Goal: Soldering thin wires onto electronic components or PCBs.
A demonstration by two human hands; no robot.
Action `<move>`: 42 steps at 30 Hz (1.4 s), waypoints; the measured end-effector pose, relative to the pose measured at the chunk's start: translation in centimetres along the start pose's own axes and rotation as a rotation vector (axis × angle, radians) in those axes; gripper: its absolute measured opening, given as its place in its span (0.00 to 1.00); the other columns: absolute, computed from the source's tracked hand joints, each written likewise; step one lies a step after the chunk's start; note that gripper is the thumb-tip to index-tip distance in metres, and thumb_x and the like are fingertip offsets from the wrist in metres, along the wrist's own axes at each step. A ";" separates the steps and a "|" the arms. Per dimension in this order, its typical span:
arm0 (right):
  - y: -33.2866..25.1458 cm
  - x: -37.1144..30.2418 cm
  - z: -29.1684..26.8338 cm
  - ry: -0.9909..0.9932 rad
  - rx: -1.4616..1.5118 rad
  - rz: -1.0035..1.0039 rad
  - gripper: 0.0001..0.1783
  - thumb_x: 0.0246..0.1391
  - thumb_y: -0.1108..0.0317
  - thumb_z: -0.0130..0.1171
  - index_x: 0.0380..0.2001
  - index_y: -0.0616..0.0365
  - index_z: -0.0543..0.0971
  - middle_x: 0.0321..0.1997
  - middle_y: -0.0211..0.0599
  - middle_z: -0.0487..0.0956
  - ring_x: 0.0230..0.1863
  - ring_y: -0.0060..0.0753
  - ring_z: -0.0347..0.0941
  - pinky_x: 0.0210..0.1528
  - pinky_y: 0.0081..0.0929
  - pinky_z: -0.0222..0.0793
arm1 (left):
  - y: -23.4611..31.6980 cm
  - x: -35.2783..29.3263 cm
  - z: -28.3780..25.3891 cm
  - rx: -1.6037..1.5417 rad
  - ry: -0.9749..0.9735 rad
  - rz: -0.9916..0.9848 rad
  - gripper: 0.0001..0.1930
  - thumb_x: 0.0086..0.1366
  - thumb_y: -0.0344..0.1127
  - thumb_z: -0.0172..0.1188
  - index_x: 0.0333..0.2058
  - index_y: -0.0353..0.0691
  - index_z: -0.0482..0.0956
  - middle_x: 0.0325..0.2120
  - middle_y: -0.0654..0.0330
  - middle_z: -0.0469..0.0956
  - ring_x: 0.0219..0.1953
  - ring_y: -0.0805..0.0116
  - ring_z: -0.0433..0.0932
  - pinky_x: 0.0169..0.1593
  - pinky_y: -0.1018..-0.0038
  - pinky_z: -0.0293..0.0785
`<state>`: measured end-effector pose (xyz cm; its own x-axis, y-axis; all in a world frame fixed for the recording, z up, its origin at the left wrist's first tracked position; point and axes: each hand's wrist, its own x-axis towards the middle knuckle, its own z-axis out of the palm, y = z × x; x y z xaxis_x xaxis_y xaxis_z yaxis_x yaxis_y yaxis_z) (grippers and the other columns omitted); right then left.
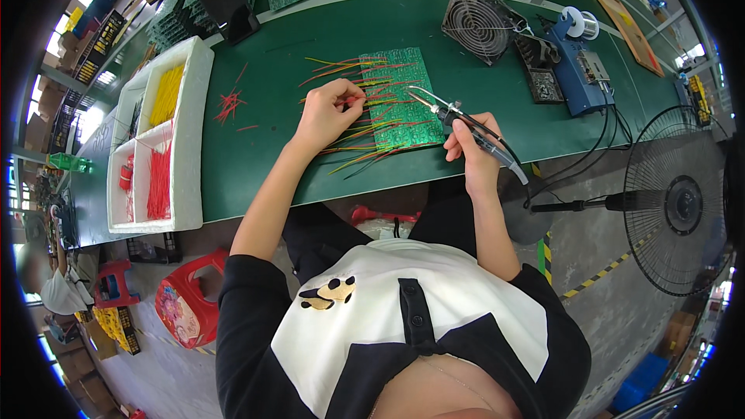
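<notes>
A green circuit board panel (407,130) lies on the green bench mat, with red, yellow and dark wires sticking out past its left edge. My left hand (332,112) is at that edge, thumb and fingers pinched on a red wire (358,99). From the right, my right hand (477,151) grips a soldering iron (473,128) with a thin metal feed tube along it. Its tip points up and left over the panel's right side; whether it touches the board I cannot tell.
A white foam tray (198,101) with yellow and red wires stands left, beside loose red wires (229,105). At the back are a phone (225,6), stacked boards (167,19) and a small black fan (479,25). A blue solder feeder (578,62) stands right, near a floor fan (679,200).
</notes>
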<state>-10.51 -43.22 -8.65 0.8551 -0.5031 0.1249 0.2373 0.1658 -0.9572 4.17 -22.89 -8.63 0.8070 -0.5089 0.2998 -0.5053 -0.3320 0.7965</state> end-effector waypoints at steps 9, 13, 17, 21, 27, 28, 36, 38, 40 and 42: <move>-0.2 0.2 0.3 -0.063 -0.080 0.023 0.10 0.53 0.68 0.58 0.30 0.60 0.68 0.18 0.35 0.75 0.15 0.19 0.68 0.19 0.13 0.61 | -0.1 0.2 0.0 -0.006 0.000 -0.029 0.05 0.51 0.26 0.60 0.28 0.35 0.77 0.23 0.62 0.78 0.22 0.80 0.71 0.25 0.83 0.64; -0.1 0.2 0.3 -0.065 -0.085 0.031 0.10 0.53 0.68 0.58 0.30 0.60 0.68 0.18 0.35 0.75 0.15 0.19 0.68 0.19 0.13 0.61 | 0.0 0.2 0.0 -0.004 -0.001 -0.027 0.05 0.51 0.26 0.60 0.28 0.35 0.77 0.23 0.62 0.78 0.21 0.79 0.70 0.25 0.82 0.64; -0.1 0.2 0.2 -0.073 -0.098 0.034 0.09 0.53 0.70 0.59 0.30 0.61 0.69 0.19 0.36 0.75 0.15 0.18 0.68 0.18 0.13 0.62 | -0.1 0.2 0.0 -0.004 -0.005 -0.019 0.05 0.51 0.26 0.60 0.29 0.35 0.77 0.23 0.61 0.78 0.21 0.79 0.70 0.25 0.82 0.65; -0.1 0.1 0.4 -0.084 -0.126 0.029 0.10 0.53 0.68 0.58 0.30 0.60 0.69 0.18 0.36 0.75 0.14 0.18 0.68 0.19 0.13 0.60 | -0.2 0.1 0.0 -0.009 0.005 -0.015 0.05 0.51 0.26 0.60 0.28 0.35 0.77 0.23 0.61 0.77 0.21 0.79 0.69 0.25 0.81 0.65; -0.1 0.1 0.2 -0.027 -0.066 0.002 0.10 0.54 0.66 0.58 0.29 0.59 0.69 0.18 0.36 0.75 0.14 0.19 0.68 0.19 0.13 0.60 | -0.4 0.1 0.1 -0.003 0.018 0.020 0.05 0.50 0.26 0.60 0.28 0.35 0.77 0.22 0.62 0.77 0.20 0.78 0.67 0.25 0.81 0.64; 0.0 0.1 0.1 -0.027 -0.067 0.003 0.10 0.54 0.66 0.58 0.29 0.59 0.69 0.18 0.36 0.75 0.14 0.19 0.68 0.19 0.13 0.60 | -0.4 0.1 0.1 -0.005 0.018 0.025 0.05 0.50 0.26 0.60 0.28 0.35 0.77 0.21 0.62 0.76 0.19 0.78 0.67 0.25 0.81 0.64; 0.5 0.2 -0.3 0.042 -0.022 -0.028 0.08 0.54 0.68 0.57 0.30 0.59 0.70 0.19 0.37 0.75 0.15 0.20 0.68 0.19 0.14 0.63 | -0.5 0.2 -0.1 0.035 -0.017 -0.001 0.03 0.54 0.27 0.60 0.29 0.36 0.77 0.24 0.66 0.78 0.24 0.84 0.70 0.25 0.86 0.62; 0.5 0.2 -0.4 0.047 -0.014 -0.037 0.08 0.54 0.68 0.57 0.30 0.59 0.70 0.19 0.37 0.75 0.15 0.20 0.68 0.19 0.14 0.63 | -0.5 0.2 -0.1 0.034 -0.017 -0.004 0.03 0.54 0.28 0.60 0.29 0.36 0.77 0.24 0.66 0.78 0.24 0.84 0.70 0.25 0.86 0.62; 0.6 0.3 -0.7 0.095 0.031 -0.046 0.07 0.54 0.69 0.57 0.30 0.59 0.70 0.19 0.37 0.75 0.15 0.20 0.68 0.19 0.14 0.63 | -0.5 0.1 0.0 0.022 -0.005 0.008 0.03 0.55 0.27 0.60 0.29 0.36 0.77 0.24 0.66 0.78 0.24 0.84 0.70 0.25 0.85 0.61; 0.4 0.4 -0.9 0.116 0.055 -0.042 0.07 0.55 0.69 0.56 0.30 0.58 0.70 0.19 0.37 0.75 0.15 0.19 0.67 0.19 0.15 0.63 | -0.3 0.2 0.0 0.007 -0.002 0.009 0.04 0.54 0.27 0.60 0.29 0.36 0.77 0.24 0.63 0.78 0.22 0.80 0.70 0.26 0.83 0.63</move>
<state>-10.49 -44.16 -9.20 0.7855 -0.6050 0.1303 0.2995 0.1874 -0.9355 4.45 -22.87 -8.83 0.8018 -0.5135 0.3055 -0.5144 -0.3331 0.7902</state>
